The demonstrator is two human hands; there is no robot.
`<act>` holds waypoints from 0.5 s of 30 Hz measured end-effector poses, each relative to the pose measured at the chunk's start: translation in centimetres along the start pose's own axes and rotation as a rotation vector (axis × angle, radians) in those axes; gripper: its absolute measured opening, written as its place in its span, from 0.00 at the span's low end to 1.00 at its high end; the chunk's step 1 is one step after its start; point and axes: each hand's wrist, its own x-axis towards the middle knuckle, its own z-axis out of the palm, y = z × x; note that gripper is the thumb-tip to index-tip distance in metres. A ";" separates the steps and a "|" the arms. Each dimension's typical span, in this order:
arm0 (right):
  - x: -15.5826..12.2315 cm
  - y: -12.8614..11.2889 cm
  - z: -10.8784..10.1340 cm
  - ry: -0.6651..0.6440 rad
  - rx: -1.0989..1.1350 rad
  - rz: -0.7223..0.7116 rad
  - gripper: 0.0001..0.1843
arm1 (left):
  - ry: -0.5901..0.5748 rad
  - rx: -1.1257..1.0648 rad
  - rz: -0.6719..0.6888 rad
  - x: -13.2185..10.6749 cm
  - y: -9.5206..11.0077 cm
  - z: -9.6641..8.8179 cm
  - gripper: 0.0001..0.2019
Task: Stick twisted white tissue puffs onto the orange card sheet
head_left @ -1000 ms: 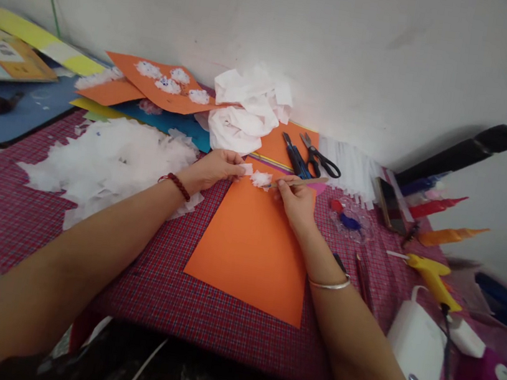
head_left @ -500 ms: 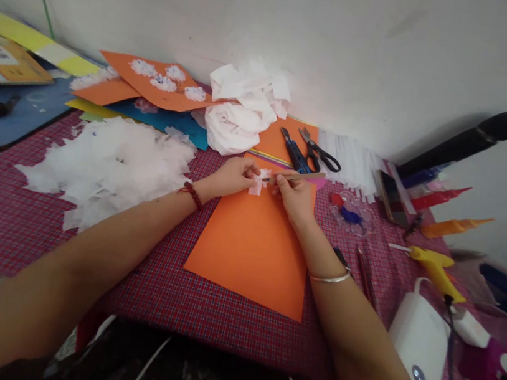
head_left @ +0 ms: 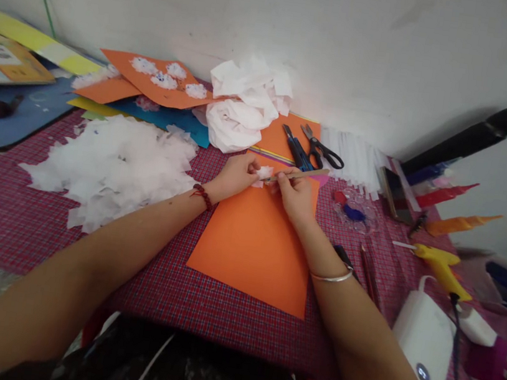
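Observation:
My left hand (head_left: 235, 175), in a pinch, holds the edge of a small white tissue paper piece (head_left: 264, 172) over the far part of an orange paper sheet (head_left: 250, 246). My right hand (head_left: 296, 195) grips a thin wooden stick (head_left: 312, 174) between thumb and fingers. The stick slants down to the left, its tip at the tissue. Whether the tip presses on the tissue or is wrapped by it is too small to tell. Left of my left hand lies a big heap of cut white tissue squares (head_left: 120, 165).
Behind the sheet lie scissors (head_left: 323, 146) and a blue cutter (head_left: 297, 149). Crumpled white tissue (head_left: 239, 119) and orange paper with white flowers (head_left: 160, 79) stand at the back. To the right are a phone (head_left: 394, 194), a yellow glue gun (head_left: 439, 263) and a white device (head_left: 424, 346).
The tissue piece hung down flat over the orange sheet before; now it looks smaller and bunched at the stick's tip. The stick has tilted up a little at its right end.

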 end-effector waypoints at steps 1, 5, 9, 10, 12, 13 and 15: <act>-0.1 0.0 0.0 -0.010 -0.028 -0.007 0.15 | 0.005 -0.002 0.004 0.0 0.1 0.0 0.06; -0.3 0.1 0.0 -0.032 -0.132 -0.039 0.14 | 0.041 -0.014 0.003 -0.2 0.3 -0.2 0.02; -0.5 0.5 -0.2 -0.073 -0.264 -0.106 0.12 | 0.057 -0.034 -0.008 -0.4 0.4 -0.8 0.02; -0.6 0.5 -0.2 -0.087 -0.320 -0.139 0.12 | 0.059 -0.041 -0.010 -0.5 0.4 -0.9 0.02; -0.7 0.5 -0.3 -0.108 -0.438 -0.234 0.12 | 0.061 -0.059 -0.015 -0.5 0.4 -1.1 0.02; -0.8 0.4 -0.3 -0.116 -0.496 -0.285 0.12 | 0.060 -0.069 -0.015 -0.6 0.4 -1.1 0.02; -1.0 0.1 -0.3 -0.140 -0.610 -0.366 0.13 | 0.059 -0.083 -0.012 -0.6 0.4 -1.2 0.03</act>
